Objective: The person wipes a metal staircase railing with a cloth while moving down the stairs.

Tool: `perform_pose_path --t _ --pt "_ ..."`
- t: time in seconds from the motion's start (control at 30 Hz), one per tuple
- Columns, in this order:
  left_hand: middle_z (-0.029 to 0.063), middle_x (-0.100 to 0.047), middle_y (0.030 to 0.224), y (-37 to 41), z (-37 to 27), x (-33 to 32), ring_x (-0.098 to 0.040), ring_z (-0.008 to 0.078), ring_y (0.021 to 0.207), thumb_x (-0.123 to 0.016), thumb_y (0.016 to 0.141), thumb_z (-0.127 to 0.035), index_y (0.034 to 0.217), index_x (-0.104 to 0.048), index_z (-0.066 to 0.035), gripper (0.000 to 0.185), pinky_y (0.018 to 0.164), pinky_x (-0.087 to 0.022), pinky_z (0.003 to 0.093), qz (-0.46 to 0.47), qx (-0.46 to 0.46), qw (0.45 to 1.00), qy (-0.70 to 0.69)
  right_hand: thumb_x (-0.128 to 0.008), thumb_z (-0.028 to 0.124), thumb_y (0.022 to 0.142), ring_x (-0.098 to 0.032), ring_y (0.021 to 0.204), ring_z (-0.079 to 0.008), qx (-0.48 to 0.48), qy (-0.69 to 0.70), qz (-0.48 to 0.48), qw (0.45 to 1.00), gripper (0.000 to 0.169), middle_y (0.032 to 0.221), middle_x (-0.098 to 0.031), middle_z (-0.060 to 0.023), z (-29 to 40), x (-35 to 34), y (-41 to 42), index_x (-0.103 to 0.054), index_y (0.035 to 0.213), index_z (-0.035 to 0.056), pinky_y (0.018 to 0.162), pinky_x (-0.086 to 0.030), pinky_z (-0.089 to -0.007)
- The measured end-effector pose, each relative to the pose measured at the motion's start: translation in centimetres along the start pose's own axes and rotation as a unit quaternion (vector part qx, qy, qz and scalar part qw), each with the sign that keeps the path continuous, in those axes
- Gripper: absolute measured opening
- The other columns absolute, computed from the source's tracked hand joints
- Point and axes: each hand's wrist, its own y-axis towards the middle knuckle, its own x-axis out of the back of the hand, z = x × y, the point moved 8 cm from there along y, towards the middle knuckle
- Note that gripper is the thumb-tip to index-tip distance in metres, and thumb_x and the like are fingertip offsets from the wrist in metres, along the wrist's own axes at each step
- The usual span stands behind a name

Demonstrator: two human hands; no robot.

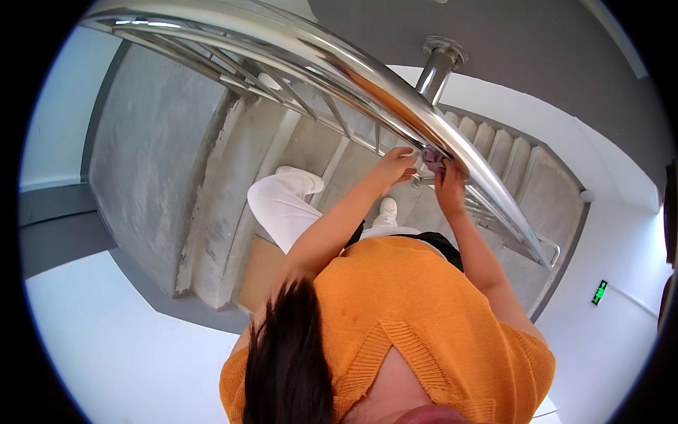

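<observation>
A crumpled mauve cloth (433, 159) is pressed among the rails just under the thick polished metal handrail (424, 108). My right hand (451, 186) grips the lower part of this cloth, its fingers partly hidden by the rail. Just left of it, my left hand (394, 168) has its fingers spread and curved beside the thinner metal bars, holding nothing that I can see. Whether its fingertips touch a bar is hard to tell. Below the hands, a slim metal baluster (377, 139) belongs to the same stair railing.
Concrete stairs (254, 159) run down beneath me, with my white shoe (388, 208) on one step. A further flight of steps (500, 143) shows beyond the railing. A short metal post (438, 71) ties the handrail to the grey wall band. A green lit sign (599, 292) hangs at right.
</observation>
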Motion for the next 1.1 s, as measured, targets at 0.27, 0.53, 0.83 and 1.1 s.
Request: perform_pose_path --t 0.27,0.53,0.83,1.1 --pt "0.0079 -0.061 0.115 -2.8 2.2 5.4 -0.062 0.0196 0.101 -0.053 0.097 -0.027 0.123 -0.054 -0.005 0.034 0.085 -0.050 0.0320 -0.068 -0.004 0.998 -0.014 -0.057 0.012 0.088 -0.059 0.096 -0.0442 -0.013 -0.068 0.098 0.993 0.036 0.102 -0.060 -0.0284 0.3 -5.9 2.8 -0.048 0.119 -0.0038 0.086 -0.047 -0.0518" --pt "0.0082 -0.061 0.114 -5.6 0.3 7.7 -0.061 0.0192 0.101 -0.049 0.098 -0.025 0.120 -0.055 -0.006 0.030 0.086 -0.049 0.0332 -0.117 -0.050 0.988 -0.085 -0.062 0.011 0.083 -0.053 0.111 -0.0432 0.097 0.124 0.177 0.972 0.059 0.122 -0.053 -0.0271 19.0 -6.8 15.6 -0.036 0.135 0.0002 0.095 -0.043 -0.0476" --pt "0.0025 -0.064 0.106 -4.2 -6.8 8.7 -0.062 0.0149 0.098 -0.051 0.097 -0.023 0.112 -0.060 -0.008 0.022 0.083 -0.048 0.0306 -0.154 -0.203 0.966 -0.046 -0.057 0.012 0.088 -0.050 0.121 -0.0405 0.040 0.076 0.236 0.968 0.055 0.135 -0.047 -0.0239 6.4 -6.2 8.0 -0.036 0.138 0.0013 0.100 -0.040 -0.0448" --pt "-0.0013 -0.063 0.104 -2.3 -5.4 6.8 -0.061 0.0140 0.094 -0.054 0.096 -0.024 0.113 -0.060 -0.011 0.023 0.079 -0.050 0.0305 -0.101 -0.150 0.981 -0.064 -0.050 0.005 0.086 -0.043 0.123 -0.0456 0.006 0.100 0.189 0.977 0.057 0.135 -0.043 -0.0307 4.0 -6.6 6.6 -0.029 0.138 -0.0051 0.104 -0.034 -0.0476"
